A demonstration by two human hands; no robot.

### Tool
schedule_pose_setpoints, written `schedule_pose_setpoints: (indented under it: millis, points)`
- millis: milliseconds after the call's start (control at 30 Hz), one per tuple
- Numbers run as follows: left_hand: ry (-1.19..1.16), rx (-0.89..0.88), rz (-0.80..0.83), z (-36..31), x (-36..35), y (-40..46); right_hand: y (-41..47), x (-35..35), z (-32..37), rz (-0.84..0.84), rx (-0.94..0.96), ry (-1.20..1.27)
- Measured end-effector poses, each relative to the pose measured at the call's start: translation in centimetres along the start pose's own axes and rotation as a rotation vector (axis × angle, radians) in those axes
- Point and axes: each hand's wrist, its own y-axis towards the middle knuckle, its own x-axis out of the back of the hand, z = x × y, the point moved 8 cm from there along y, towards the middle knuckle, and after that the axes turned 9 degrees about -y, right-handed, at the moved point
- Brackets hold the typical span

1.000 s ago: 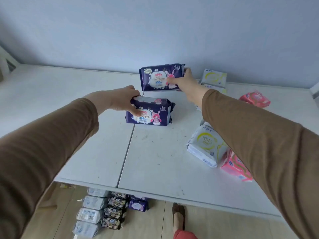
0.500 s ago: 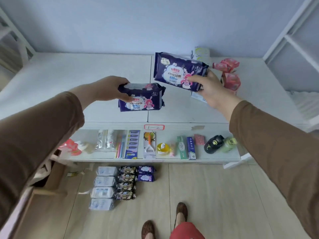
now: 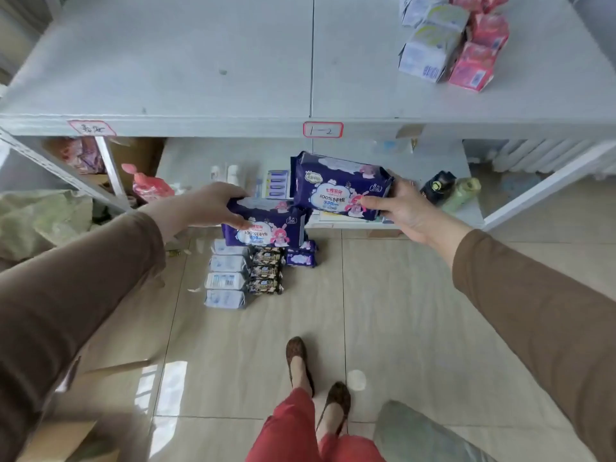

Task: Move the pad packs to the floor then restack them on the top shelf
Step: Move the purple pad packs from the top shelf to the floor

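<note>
My left hand [image 3: 213,205] grips a dark purple pad pack [image 3: 266,228] by its left end. My right hand [image 3: 401,208] holds a second dark purple pad pack [image 3: 336,186] by its right end, slightly higher. Both packs hang in the air below the white top shelf [image 3: 200,78], in front of the lower shelf. On the floor beneath them lie rows of packs: white ones [image 3: 226,278], dark patterned ones [image 3: 266,271] and a purple one [image 3: 301,258]. White packs [image 3: 426,45] and pink packs [image 3: 476,48] remain on the top shelf at the right.
The lower shelf [image 3: 466,215] holds small goods, a black bottle [image 3: 436,186] and a green bottle [image 3: 461,195]. A pink item [image 3: 150,186] and a crumpled bag [image 3: 43,218] sit at the left. My feet [image 3: 316,378] stand on the tiled floor.
Both hands have carried the two purple packs off the top shelf and down below its front edge, toward the floor stack. My view has tilted downward.
</note>
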Motion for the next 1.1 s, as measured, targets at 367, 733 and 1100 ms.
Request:
schedule_pose_setpoints:
  millis: [367,733,1100]
  points:
    - [0.275,0.010,0.056,13.3,-17.1,6.0,-0.9,-6.6,-23.6,-0.196,-0.222,-0.138]
    - [0.209,0.037,-0.060,27.8,-34.7,22.2,4.7,-9.3,-50.2,-0.200,-0.386,-0.218]
    - [0.107,-0.092,-0.125,31.2,-47.3,37.3,14.9,-11.7,-66.0,-0.097,-0.312,-0.268]
